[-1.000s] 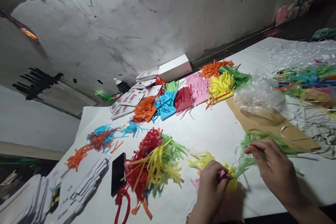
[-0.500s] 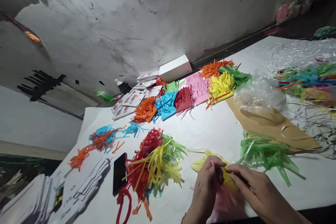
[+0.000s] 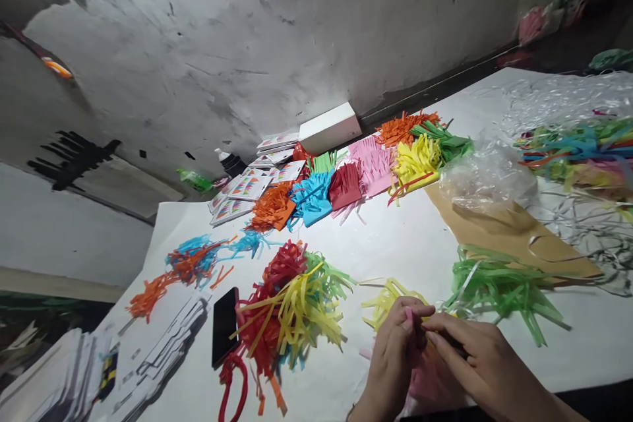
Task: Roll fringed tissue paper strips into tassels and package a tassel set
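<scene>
White tabletop (image 3: 395,237): left hand (image 3: 393,359) and right hand (image 3: 469,356) pinch together on pink strips (image 3: 425,376); yellow strips (image 3: 386,300) at twelve o'clock. Step: gathering; next needs firm grip.

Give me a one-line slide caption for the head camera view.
Left hand and right hand pinch pink paper strips together on a white table, between yellow strips and green strips.

Dim room — bright tabletop, warped edges
</scene>
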### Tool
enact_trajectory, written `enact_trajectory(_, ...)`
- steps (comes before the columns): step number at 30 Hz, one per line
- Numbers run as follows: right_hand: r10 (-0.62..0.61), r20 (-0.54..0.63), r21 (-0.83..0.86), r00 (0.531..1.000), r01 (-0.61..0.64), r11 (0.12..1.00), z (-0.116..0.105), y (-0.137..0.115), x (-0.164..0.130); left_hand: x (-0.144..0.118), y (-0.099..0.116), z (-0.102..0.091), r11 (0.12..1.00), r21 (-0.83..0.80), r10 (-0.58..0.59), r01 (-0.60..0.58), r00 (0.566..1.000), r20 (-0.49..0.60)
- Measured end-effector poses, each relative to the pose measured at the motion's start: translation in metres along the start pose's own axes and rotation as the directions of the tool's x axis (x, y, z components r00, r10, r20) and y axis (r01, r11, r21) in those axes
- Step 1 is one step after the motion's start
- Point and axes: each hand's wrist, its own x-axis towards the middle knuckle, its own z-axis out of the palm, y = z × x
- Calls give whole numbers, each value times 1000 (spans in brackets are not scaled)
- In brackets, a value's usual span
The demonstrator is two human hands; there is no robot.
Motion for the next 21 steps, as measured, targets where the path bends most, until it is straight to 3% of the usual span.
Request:
enact_trajectory(3,5,47,1,999,-5,1000,-2,1,0,-2,3,-2,989,146,7,-15,999,54)
enact_trajectory(7,148,76,80,986,-154,985,-4,3,2,-3,5,-4,956,285,38,-71,992,121)
enact_trajectory(12,322,128,219,938,-344,913,0,7,3,-1,-5,-6,999,21,-36,39,993,-112)
enact_trajectory(15,366,186,310,912,-408,859,3,9,4,-2,-8,-6,999,-31,-47,42,986,-163)
enact_trajectory(17,361,157,319,919,-393,862,5,10,3,-3,-7,-6,1000,-23,-25,21,984,-179)
enact_trajectory(21,281,-18,190,959,-273,943,6,10,2,-2,-6,-5,999,-45,-36,29,983,-177)
